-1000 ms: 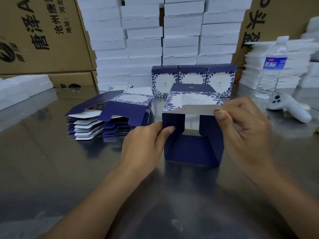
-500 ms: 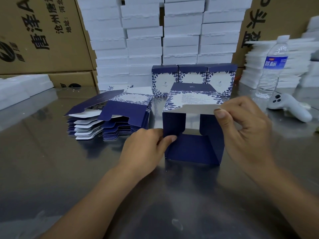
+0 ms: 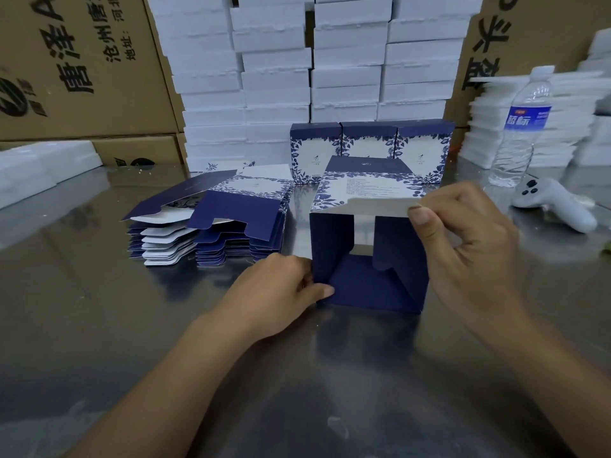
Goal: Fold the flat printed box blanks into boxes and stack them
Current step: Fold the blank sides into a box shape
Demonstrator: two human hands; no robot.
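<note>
Far left of the work: pile of flat blanks (image 3: 211, 223) on the steel table (image 3: 99, 325), fanned and uneven; a careless reach for the next blank would likely drag several off the pile.

Left hand (image 3: 277, 292): thumb in front, fingers behind, pinching the lower left corner of the half-formed box (image 3: 367, 259); too hard a squeeze here could crease the wall or skew the tube.

The box stands open toward the camera, centre of the table, just in front of three finished boxes (image 3: 368, 150); both side flaps are only partly turned in; if the top closes before they sit flat, it may jam or buckle.

White flap (image 3: 380, 206) juts from the top front edge; its right end is pinched between thumb and fingers of the right hand (image 3: 469, 252); a one-ended pull could fold it off its score line or tear the corner.

Far right: water bottle (image 3: 519, 127) and controller (image 3: 555, 203), near the right forearm; an outward elbow swing could topple the bottle.
</note>
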